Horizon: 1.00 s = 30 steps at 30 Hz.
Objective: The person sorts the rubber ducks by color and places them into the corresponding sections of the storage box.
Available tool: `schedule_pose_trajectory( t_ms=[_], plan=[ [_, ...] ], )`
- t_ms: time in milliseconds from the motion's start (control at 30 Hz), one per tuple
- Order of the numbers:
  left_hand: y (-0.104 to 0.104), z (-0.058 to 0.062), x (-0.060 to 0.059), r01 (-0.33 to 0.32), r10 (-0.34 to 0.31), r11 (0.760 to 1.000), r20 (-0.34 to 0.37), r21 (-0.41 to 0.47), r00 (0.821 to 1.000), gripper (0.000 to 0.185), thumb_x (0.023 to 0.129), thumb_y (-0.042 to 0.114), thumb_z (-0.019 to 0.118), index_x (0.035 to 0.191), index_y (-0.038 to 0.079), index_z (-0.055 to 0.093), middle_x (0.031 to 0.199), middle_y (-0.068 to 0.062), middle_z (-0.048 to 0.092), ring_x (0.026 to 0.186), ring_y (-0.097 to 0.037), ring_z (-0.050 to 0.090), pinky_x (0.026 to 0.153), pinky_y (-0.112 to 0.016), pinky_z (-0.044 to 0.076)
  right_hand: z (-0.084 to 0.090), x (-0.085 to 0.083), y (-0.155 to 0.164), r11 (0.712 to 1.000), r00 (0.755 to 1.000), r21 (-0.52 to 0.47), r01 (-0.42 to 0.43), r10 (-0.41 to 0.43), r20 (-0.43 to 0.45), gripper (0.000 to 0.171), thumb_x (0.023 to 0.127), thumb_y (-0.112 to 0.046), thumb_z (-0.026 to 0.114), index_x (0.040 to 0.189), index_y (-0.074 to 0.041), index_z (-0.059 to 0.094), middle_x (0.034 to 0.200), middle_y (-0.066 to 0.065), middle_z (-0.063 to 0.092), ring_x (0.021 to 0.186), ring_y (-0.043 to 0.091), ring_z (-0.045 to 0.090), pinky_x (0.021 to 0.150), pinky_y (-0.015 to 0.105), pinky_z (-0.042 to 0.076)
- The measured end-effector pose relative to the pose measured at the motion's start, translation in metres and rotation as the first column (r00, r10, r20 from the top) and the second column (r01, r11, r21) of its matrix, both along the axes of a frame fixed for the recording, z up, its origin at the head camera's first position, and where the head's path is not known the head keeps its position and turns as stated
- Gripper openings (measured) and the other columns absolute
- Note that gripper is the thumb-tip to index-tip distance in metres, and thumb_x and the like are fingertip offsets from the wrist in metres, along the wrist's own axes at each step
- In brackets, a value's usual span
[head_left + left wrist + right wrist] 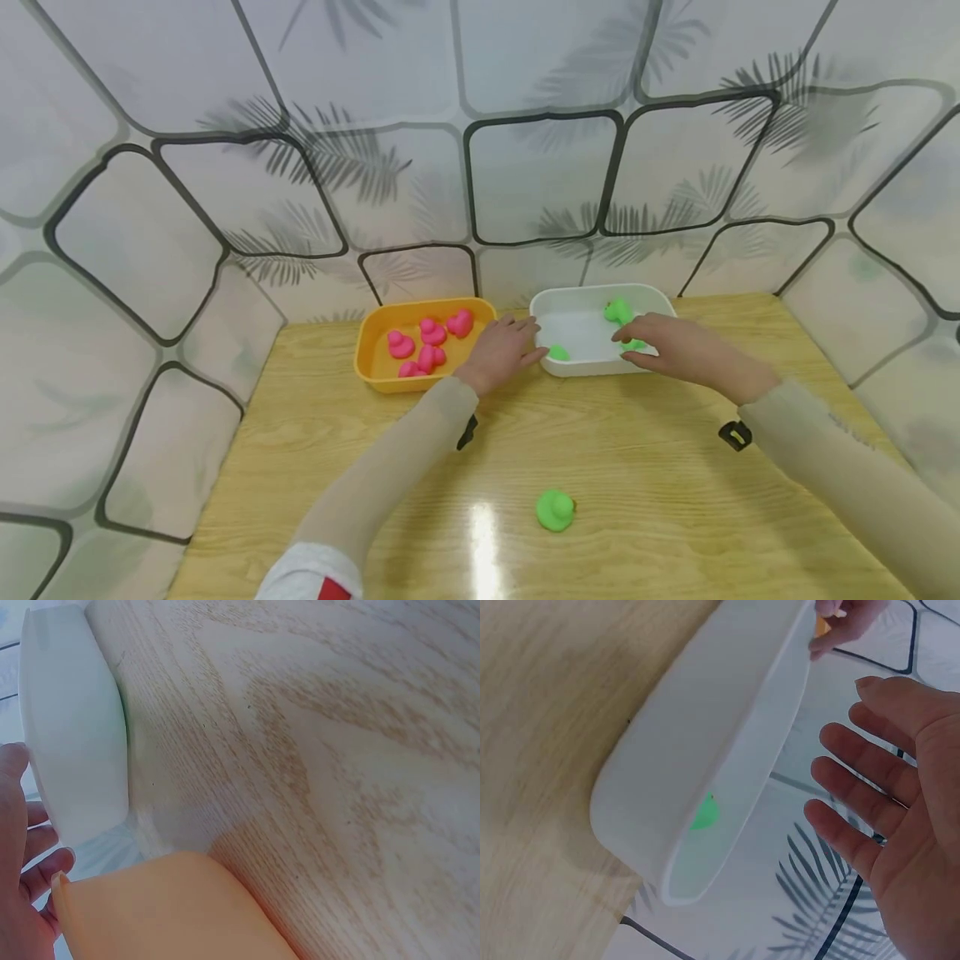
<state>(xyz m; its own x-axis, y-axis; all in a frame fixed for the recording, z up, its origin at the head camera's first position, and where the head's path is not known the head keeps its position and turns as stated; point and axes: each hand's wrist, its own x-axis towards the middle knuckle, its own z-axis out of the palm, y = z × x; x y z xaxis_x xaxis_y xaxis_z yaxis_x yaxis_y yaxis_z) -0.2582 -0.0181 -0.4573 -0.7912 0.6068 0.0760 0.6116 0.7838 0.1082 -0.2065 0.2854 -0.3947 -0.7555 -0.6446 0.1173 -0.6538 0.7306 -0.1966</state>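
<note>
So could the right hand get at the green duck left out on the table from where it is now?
Probably yes. The green duck sits alone on bare wood of the table. The right hand is open over the white tray, holding nothing, and would only need to draw back.

Both sleeved arms reach forward to mid-frame in the head view. The left hand (504, 350) lies flat, fingers extended; the right hand (663, 344) is spread, fingers relaxed, holding nothing.

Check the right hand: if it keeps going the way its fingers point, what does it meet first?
Probably a green duck inside the white tray; the right hand is open over the tray, fingers aimed leftward. Depth is unclear.
</note>
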Motion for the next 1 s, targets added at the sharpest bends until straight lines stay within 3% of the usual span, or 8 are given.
schedule_pose_trajectory(
  t_ms=[533,800,1000],
  plan=[
    [0.001,0.0,0.001,-0.011,0.011,1.0,0.017,-0.005,1.0,0.057,0.109,0.05,0.048,0.15,0.012,0.056,0.158,-0.006,0.051,0.139,-0.027,0.048,0.118,-0.045,0.04,-0.028,0.029,-0.018,0.986,0.986,-0.051,-0.161,0.159,-0.041,0.023,0.091,-0.012,0.08,0.113,-0.009,0.074,0.105,0.001,0.073,0.098,0.02,0.069,0.085,0.042,0.058],
    [0.001,-0.001,0.0,-0.012,0.012,1.0,0.018,0.0,1.0,0.057,0.109,0.051,0.048,0.15,0.012,0.056,0.158,-0.006,0.051,0.139,-0.028,0.048,0.118,-0.046,0.04,-0.044,0.045,-0.03,0.962,0.965,-0.079,-0.261,0.257,-0.06,0.023,0.092,-0.014,0.079,0.114,-0.008,0.074,0.106,0.002,0.073,0.097,0.017,0.068,0.085,0.039,0.058],
    [0.0,-0.004,-0.001,-0.019,0.019,1.0,0.015,-0.003,1.0,0.057,0.109,0.052,0.048,0.15,0.013,0.056,0.158,-0.005,0.051,0.14,-0.028,0.048,0.118,-0.046,0.039,-0.054,0.061,-0.041,0.952,0.955,-0.074,-0.297,0.296,-0.023,0.023,0.095,-0.018,0.077,0.116,-0.011,0.074,0.109,-0.001,0.072,0.099,0.015,0.067,0.087,0.038,0.058]
  ],
)
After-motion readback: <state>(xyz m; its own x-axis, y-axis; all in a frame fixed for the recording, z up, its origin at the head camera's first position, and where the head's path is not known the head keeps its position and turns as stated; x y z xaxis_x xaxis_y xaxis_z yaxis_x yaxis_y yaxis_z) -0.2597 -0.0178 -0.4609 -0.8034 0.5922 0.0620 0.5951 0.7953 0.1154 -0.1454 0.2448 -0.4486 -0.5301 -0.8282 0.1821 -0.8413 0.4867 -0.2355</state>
